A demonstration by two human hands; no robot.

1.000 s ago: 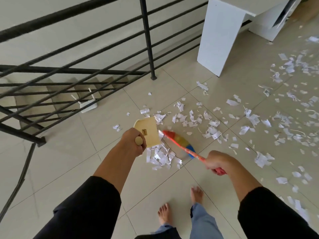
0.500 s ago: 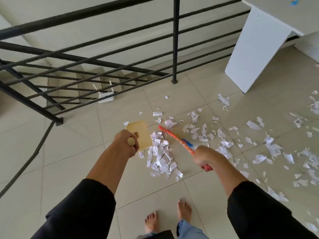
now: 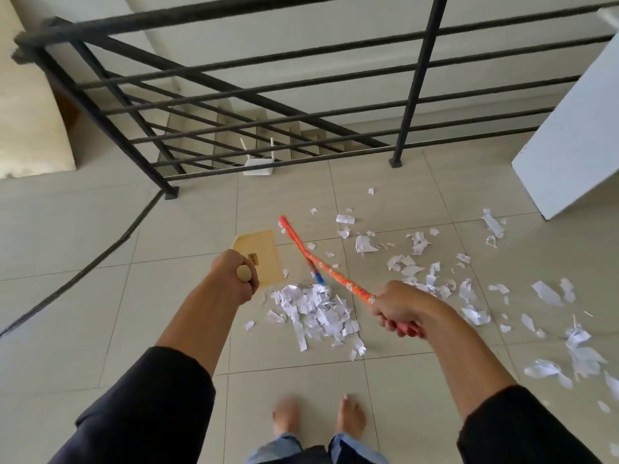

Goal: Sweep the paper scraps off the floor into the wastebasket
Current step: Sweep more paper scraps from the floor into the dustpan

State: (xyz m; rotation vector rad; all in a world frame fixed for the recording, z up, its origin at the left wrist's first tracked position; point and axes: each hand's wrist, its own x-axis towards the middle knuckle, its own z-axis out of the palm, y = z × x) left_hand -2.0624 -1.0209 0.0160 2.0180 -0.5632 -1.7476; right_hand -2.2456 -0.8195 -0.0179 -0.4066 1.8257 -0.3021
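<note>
Head view: left hand [image 3: 234, 279] grips dustpan [image 3: 258, 256] handle; right hand [image 3: 398, 308] grips broom [image 3: 335, 272]; scrap pile [image 3: 315, 309] touches dustpan's edge.

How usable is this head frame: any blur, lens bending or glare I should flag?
Head view: soft, even daylight with no hard shadows or glare on the floor tiles. Wide-angle bending curves the railing. The feet are smeared by motion blur; the broom looks doubled where it sweeps. The left hand, right hand and the pile of paper scraps read clearly.
</note>
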